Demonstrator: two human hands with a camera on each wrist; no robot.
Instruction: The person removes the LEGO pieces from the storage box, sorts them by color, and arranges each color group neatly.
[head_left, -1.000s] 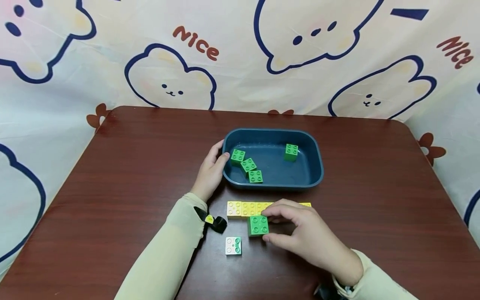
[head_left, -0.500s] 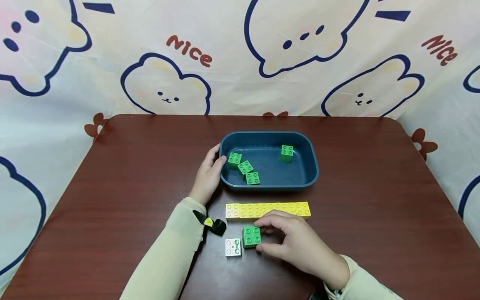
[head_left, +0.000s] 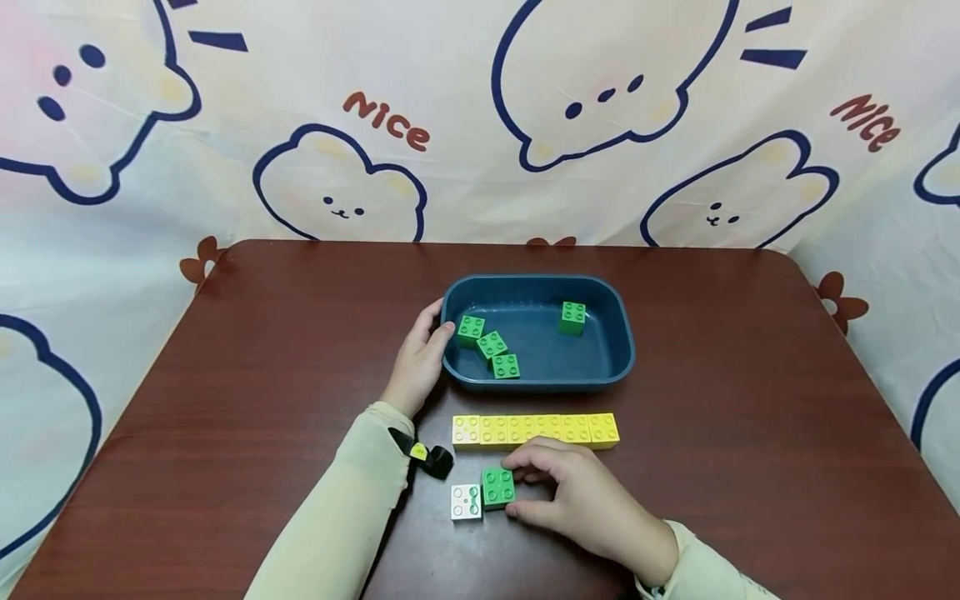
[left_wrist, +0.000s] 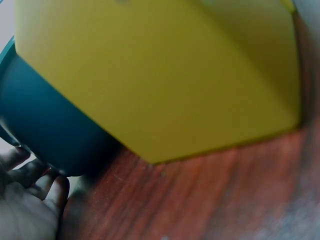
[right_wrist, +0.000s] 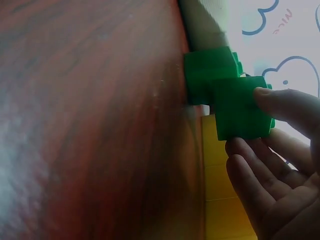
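Note:
My right hand (head_left: 581, 496) pinches a green toy building brick (head_left: 498, 488) between thumb and fingers, close over the table. Just left of it stands a second brick (head_left: 466, 502), its top white with glare in the head view; from the right wrist its side (right_wrist: 207, 75) looks green. My left hand (head_left: 416, 367) grips the left end of a dark blue tray (head_left: 540, 387), thumb at the rim and fingers outside. Several green bricks lie inside the tray, three grouped at its left and one (head_left: 573, 318) toward the right.
A straight row of yellow bricks (head_left: 535, 430) lies between the tray and my right hand. Its near end fills much of the left wrist view as a yellow face (left_wrist: 165, 75). Beyond the brown table (head_left: 225, 400) hangs a printed cloth (head_left: 465, 183).
My right hand has brought the green brick from beside the yellow row toward me and left, up to the glare-topped brick. The left hand keeps its grip on the tray.

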